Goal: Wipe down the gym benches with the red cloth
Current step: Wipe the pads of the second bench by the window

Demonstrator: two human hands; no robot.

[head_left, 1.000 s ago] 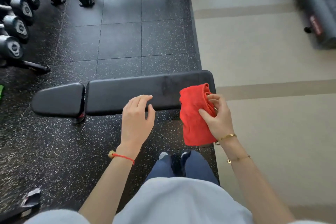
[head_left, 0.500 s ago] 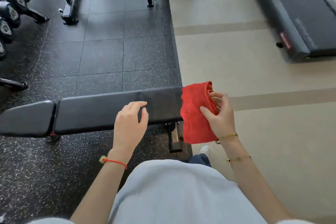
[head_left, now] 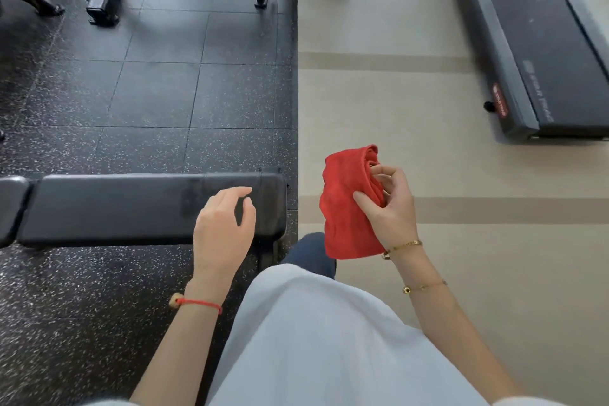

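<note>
Red cloth [head_left: 349, 208] now clear of the bench [head_left: 131, 208] (right hand [head_left: 392, 208] gripping).

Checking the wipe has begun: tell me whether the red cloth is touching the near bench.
Apart. The head view shows the red cloth, held by the right hand, over beige floor beyond the near bench.

A single head-worn camera looks steeply down over the wearer's torso. It faces forward across the black padded gym bench [head_left: 141, 208], close below, toward a dark treadmill [head_left: 540, 43] beyond.
</note>
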